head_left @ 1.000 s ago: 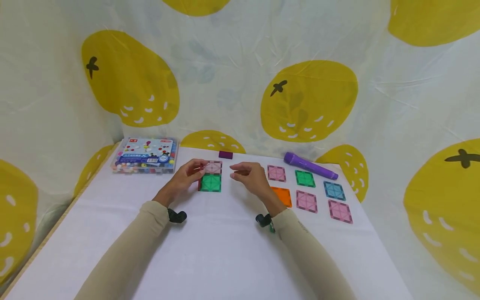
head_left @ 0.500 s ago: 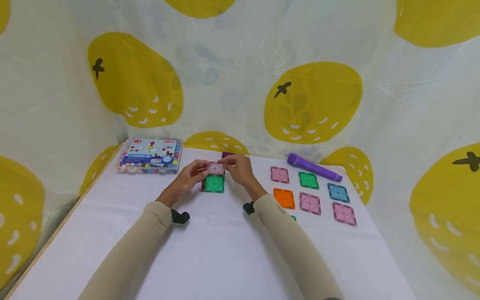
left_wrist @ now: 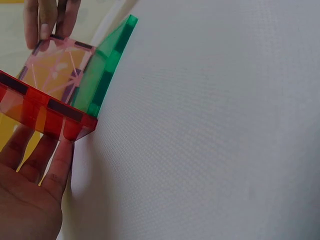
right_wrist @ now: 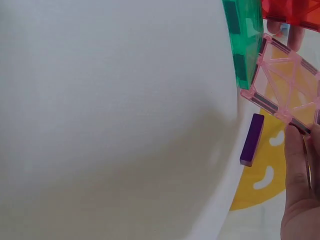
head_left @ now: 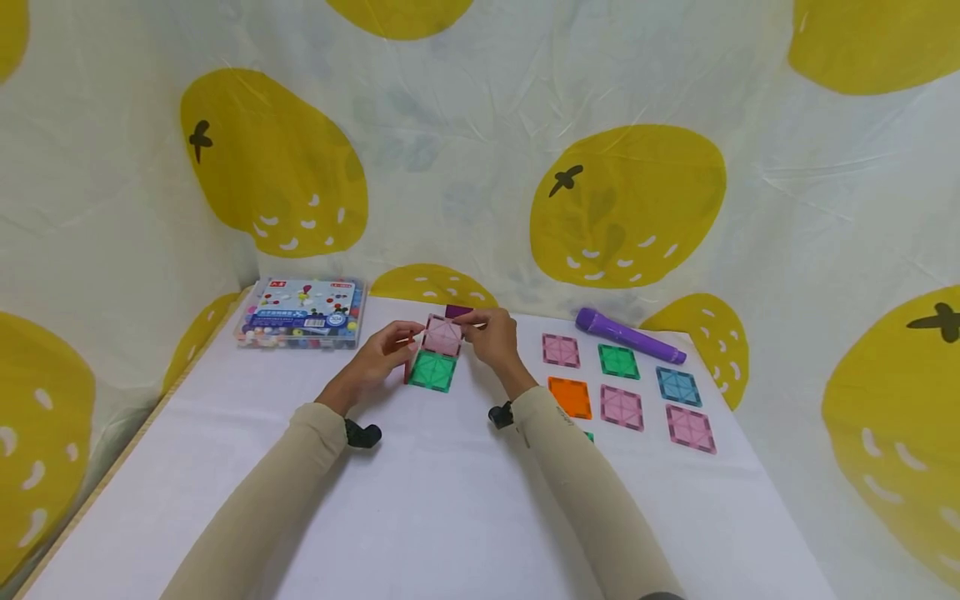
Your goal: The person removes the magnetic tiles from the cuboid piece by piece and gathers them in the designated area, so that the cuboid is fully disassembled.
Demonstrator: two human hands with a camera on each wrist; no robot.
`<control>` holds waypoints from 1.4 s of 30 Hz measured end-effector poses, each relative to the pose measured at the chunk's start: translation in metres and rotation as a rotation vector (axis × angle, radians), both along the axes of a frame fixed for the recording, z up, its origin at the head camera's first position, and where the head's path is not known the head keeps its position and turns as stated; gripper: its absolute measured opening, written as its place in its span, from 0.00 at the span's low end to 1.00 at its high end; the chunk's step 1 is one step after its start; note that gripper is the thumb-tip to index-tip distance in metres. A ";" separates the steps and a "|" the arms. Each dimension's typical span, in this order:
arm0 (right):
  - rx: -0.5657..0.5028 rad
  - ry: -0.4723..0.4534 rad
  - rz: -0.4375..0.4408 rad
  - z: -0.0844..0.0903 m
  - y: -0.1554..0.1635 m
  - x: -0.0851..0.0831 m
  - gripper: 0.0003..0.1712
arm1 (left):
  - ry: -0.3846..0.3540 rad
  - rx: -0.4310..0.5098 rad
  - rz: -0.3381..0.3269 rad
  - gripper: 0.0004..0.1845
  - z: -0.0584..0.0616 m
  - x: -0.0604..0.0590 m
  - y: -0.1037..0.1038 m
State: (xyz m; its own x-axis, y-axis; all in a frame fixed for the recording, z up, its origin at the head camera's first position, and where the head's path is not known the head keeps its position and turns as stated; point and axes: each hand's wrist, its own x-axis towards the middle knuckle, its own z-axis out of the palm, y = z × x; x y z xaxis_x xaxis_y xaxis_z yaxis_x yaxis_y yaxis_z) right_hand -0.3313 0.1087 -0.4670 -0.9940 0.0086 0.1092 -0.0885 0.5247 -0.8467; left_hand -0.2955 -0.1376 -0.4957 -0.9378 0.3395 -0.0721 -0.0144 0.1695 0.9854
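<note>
My right hand [head_left: 493, 342] pinches the far right edge of a pink square magnetic tile [head_left: 442, 335], a translucent one with a star-like pattern. That tile meets a green magnetic tile [head_left: 432, 371] on the table, edge to edge, and both sit slightly turned. At their left a red magnetic tile [left_wrist: 60, 110] stands upright against the green one. My left hand [head_left: 371, 362] holds the red tile, its fingers behind the outer face in the left wrist view; its thumb is hidden there. A dark purple block [right_wrist: 252, 140] lies just beyond the right fingertips.
At the back left is a clear box of colourful beads [head_left: 302, 312]. A purple toy microphone [head_left: 630, 336] lies at the back right. Several loose magnetic tiles are spread in front of it, including an orange one [head_left: 570, 397] and a blue one [head_left: 678, 387].
My right hand has come left and taken the pink tile's edge. The pink and green tiles have turned slightly and shifted right from the left hand. The left hand stays at the red tile.
</note>
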 end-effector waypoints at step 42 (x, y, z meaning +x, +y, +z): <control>-0.255 -0.070 -0.018 0.038 0.111 0.092 0.13 | -0.033 -0.053 -0.036 0.29 0.008 -0.001 -0.004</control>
State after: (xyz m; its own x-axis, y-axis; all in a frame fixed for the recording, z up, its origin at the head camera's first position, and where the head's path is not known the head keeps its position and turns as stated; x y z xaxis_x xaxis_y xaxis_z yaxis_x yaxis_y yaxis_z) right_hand -0.2395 0.2193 -0.4288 -0.9985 0.0452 0.0324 -0.0176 0.2947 -0.9554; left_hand -0.2966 -0.1420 -0.4880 -0.9218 0.3680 -0.1218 -0.0398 0.2226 0.9741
